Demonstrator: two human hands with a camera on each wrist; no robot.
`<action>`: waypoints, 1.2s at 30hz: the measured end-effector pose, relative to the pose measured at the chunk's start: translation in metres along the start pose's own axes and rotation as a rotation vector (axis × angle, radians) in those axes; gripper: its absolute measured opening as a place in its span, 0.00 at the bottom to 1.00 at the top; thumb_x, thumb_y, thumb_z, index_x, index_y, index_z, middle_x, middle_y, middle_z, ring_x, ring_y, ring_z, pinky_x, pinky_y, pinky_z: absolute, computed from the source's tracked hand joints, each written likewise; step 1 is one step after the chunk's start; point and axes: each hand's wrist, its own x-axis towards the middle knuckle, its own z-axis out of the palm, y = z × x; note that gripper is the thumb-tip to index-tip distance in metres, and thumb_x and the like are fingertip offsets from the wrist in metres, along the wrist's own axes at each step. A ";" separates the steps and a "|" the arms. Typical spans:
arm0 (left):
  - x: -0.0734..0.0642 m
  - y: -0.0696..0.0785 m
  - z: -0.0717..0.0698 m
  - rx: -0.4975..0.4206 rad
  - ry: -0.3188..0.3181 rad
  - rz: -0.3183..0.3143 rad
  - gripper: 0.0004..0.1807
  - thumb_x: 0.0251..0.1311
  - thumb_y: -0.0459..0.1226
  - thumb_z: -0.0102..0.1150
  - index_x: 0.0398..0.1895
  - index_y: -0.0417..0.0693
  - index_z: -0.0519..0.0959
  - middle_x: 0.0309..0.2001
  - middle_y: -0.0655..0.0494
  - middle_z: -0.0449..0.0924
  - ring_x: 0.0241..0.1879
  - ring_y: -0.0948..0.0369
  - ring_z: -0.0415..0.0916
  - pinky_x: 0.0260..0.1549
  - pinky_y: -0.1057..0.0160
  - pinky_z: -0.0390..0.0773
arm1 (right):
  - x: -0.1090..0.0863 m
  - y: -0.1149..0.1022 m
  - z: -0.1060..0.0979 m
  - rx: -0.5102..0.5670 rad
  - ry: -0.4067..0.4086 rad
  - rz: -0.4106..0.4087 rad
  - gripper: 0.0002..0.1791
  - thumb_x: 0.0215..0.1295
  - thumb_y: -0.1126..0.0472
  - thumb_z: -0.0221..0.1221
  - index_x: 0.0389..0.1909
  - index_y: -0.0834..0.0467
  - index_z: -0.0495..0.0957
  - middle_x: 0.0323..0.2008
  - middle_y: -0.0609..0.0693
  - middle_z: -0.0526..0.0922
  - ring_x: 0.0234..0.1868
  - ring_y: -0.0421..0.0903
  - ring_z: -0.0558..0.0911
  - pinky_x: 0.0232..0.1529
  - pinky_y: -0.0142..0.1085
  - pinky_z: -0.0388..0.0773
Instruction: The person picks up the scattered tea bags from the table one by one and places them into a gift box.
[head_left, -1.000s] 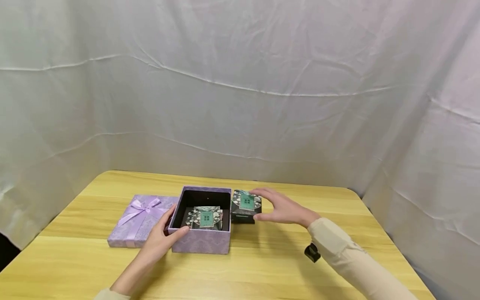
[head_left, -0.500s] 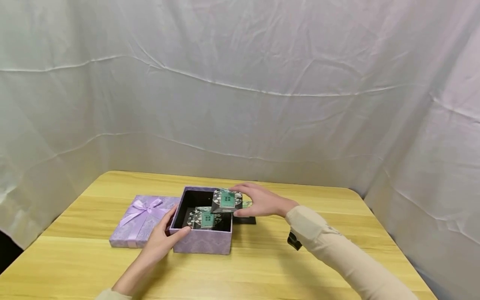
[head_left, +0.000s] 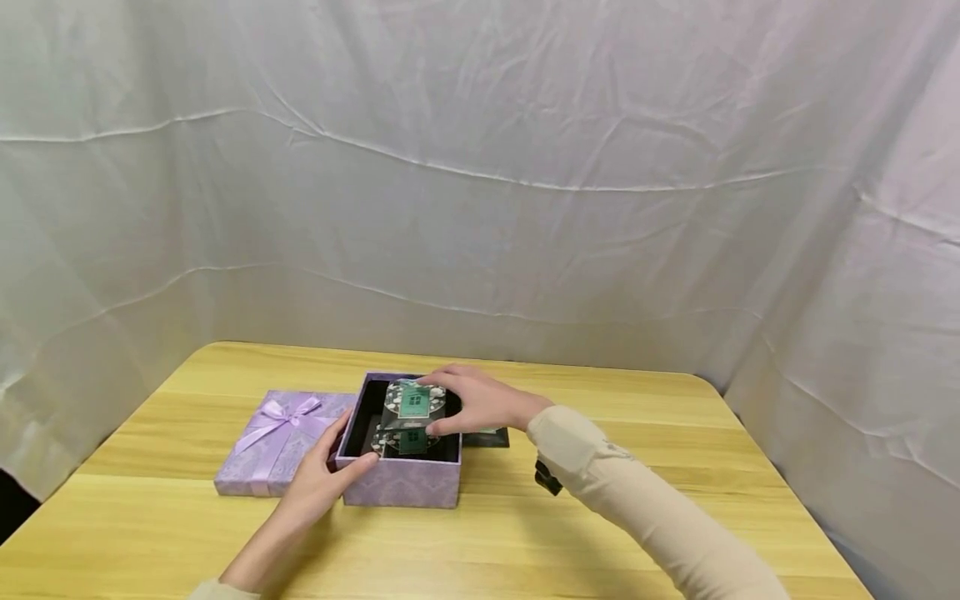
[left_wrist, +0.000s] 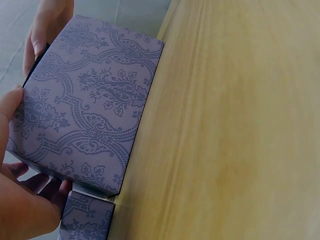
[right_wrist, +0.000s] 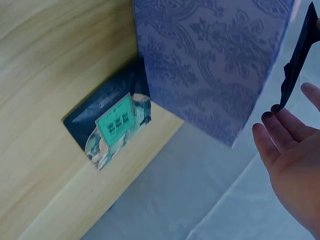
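A purple patterned gift box [head_left: 401,485] stands without its lid on the table, black inside. My left hand [head_left: 318,467] grips its near-left corner, thumb at the front rim and fingers along the left side. Above the box's opening, my right hand [head_left: 483,402] pinches a flat dark packet [head_left: 411,402] with a green label and floral print by its right side. A similar packet [head_left: 412,443] lies inside, partly covered by the held one. Another dark packet [right_wrist: 117,120] rests on the table against the box's right side, as the right wrist view shows.
The purple lid [head_left: 251,471] with a lilac ribbon bow [head_left: 292,412] lies left of the box, close to my left hand. A wooden table [head_left: 637,417] carries everything. Pale cloth [head_left: 480,233] hangs behind and at both sides.
My right hand has lifted a packet from the pile right of the box and carried it left over the opening. A lower packet stays on the table. My left hand keeps its hold.
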 end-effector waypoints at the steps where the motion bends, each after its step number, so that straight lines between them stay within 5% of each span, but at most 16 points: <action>1: 0.000 0.000 0.000 -0.004 -0.002 0.004 0.44 0.61 0.37 0.63 0.76 0.43 0.51 0.69 0.34 0.58 0.55 0.46 0.69 0.45 0.68 0.73 | 0.001 -0.002 0.001 0.001 -0.011 0.002 0.40 0.61 0.40 0.60 0.72 0.47 0.61 0.70 0.52 0.61 0.69 0.51 0.61 0.64 0.50 0.61; 22: 0.004 -0.002 0.005 -0.010 -0.007 0.010 0.43 0.61 0.37 0.63 0.75 0.42 0.52 0.69 0.36 0.58 0.56 0.45 0.67 0.46 0.69 0.72 | 0.008 -0.001 0.009 0.014 -0.087 0.027 0.41 0.61 0.41 0.61 0.73 0.48 0.60 0.71 0.51 0.60 0.70 0.50 0.58 0.65 0.49 0.60; 36: 0.003 0.000 0.005 -0.013 -0.010 -0.004 0.43 0.61 0.38 0.63 0.76 0.44 0.51 0.70 0.37 0.57 0.58 0.46 0.66 0.47 0.69 0.71 | 0.006 0.001 0.018 -0.014 -0.053 0.027 0.42 0.60 0.41 0.63 0.73 0.49 0.60 0.70 0.52 0.61 0.70 0.51 0.58 0.65 0.50 0.60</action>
